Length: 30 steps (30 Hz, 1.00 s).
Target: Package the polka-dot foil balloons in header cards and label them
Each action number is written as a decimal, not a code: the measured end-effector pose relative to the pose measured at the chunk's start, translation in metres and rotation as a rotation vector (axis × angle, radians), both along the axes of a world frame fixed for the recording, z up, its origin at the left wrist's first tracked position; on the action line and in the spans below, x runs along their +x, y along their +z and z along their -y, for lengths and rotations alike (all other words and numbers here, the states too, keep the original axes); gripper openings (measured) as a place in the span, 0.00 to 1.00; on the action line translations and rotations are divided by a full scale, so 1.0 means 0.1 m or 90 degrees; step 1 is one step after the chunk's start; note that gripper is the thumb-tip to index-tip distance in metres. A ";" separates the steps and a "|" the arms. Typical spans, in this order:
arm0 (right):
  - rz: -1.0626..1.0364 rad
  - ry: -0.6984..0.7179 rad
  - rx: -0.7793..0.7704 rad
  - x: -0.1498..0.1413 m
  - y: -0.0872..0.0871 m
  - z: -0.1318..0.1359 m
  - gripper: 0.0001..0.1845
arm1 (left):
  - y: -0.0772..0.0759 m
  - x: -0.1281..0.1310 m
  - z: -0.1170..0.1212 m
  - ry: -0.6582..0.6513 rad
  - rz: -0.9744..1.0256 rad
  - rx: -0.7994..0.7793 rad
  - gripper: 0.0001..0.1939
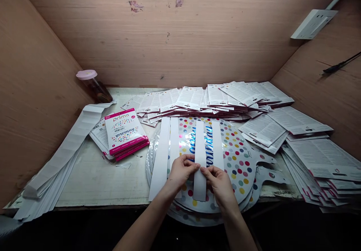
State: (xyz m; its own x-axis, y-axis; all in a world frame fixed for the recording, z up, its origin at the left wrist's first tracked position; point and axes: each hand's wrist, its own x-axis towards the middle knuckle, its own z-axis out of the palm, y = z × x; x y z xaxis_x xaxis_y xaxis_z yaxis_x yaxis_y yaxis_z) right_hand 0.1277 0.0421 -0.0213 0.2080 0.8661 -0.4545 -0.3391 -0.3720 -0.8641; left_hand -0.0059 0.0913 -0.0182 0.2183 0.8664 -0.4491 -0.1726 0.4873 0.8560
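Both my hands meet at a white paper strip [200, 142] that lies lengthwise over a flat, round foil balloon [239, 161] with coloured dots and blue lettering. My left hand [182, 172] is closed, its thumb and fingers pinching the strip's left edge. From the right edge, my right hand [221, 185] pinches the same strip, thumb close to the other thumb. To the left of this strip, a wider white strip [160, 161] rests over the balloon's side. Another strip [217, 142] lies to the right, partly covered by my right hand. More flat balloons are stacked underneath, tails pointing right.
Pink-and-white balloon packets [125, 134] are piled left of the balloons. Printed packets [190, 97] line the back, and more packets [324, 157] fill the right. Long white strips [64, 149] lie far left, near a pink-lidded jar [94, 85]. Wooden walls enclose the table.
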 end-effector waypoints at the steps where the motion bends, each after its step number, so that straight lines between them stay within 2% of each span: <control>1: -0.004 0.006 0.000 0.00 0.01 0.00 0.25 | 0.01 0.00 0.00 0.001 0.001 -0.004 0.29; 5: -0.068 0.010 -0.006 0.01 0.02 0.02 0.24 | 0.08 -0.01 0.02 0.016 0.049 -0.030 0.29; 9: -0.159 0.007 -0.021 0.03 0.00 0.03 0.23 | 0.15 -0.05 0.04 -0.016 0.132 -0.072 0.28; 13: -0.165 0.014 -0.029 0.03 0.00 0.03 0.23 | 0.15 -0.07 0.05 -0.025 0.151 -0.080 0.27; 17: -0.047 0.006 -0.002 0.03 -0.02 0.05 0.24 | 0.08 -0.07 0.04 0.030 0.095 -0.049 0.27; 23: 0.326 -0.025 0.064 0.15 -0.08 0.02 0.27 | -0.01 -0.06 -0.01 0.135 -0.048 0.062 0.19; 26: 0.385 -0.010 0.056 0.18 -0.09 0.00 0.29 | -0.02 -0.06 0.00 0.159 -0.073 0.087 0.17; 30: 0.418 0.035 0.045 0.18 -0.11 -0.02 0.28 | -0.04 -0.06 0.03 0.152 -0.147 0.142 0.14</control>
